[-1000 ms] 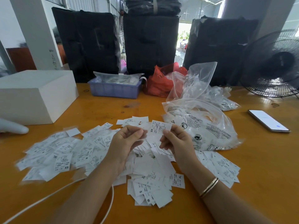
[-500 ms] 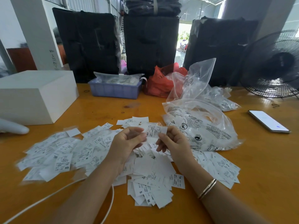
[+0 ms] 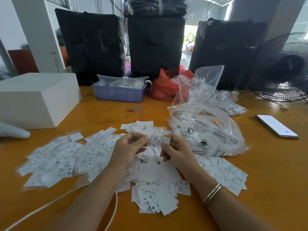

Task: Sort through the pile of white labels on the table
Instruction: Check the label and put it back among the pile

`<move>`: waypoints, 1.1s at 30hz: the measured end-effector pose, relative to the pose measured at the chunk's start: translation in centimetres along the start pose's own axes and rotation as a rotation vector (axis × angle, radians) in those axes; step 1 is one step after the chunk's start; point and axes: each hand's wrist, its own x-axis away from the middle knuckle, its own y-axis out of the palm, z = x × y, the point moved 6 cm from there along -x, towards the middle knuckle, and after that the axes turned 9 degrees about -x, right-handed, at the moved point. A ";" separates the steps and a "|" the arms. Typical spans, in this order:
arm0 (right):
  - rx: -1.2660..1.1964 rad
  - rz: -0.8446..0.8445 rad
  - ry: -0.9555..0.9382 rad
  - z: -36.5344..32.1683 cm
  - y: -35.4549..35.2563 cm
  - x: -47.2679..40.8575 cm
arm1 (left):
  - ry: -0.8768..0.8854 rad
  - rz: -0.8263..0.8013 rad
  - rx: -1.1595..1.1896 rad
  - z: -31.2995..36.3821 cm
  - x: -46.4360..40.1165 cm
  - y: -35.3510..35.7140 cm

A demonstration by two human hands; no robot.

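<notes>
Label point(image 3: 159, 141) between both hands point(image 3: 154, 147), above pile point(image 3: 70, 157).

Held label point(image 3: 159, 141): lowered from raised height, closer to pile point(image 3: 155, 184).
Hands: left point(image 3: 129, 148) and right point(image 3: 179, 151) drawn closer, pinching it.

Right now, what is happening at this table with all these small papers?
A person is sorting white size labels. The left hand and the right hand together pinch one label, marked XS, above the pile of labels spread over the wooden table. Clear plastic bags lie just behind the pile, and a phone lies at the right.
</notes>
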 end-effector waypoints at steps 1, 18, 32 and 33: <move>0.018 -0.006 0.004 0.0 0.1 0.0 | 0.004 -0.003 -0.021 0.0 0.0 0.1; 0.177 0.139 -0.081 0.1 0.0 -0.1 | 0.036 -0.091 -0.014 0.0 0.3 1.1; 0.942 -0.110 -0.342 -1.5 3.6 0.8 | 0.179 0.058 -0.318 1.4 0.1 -0.9; 0.901 -0.022 -0.348 -2.2 2.6 0.3 | 0.191 0.087 -0.314 1.5 0.0 -1.3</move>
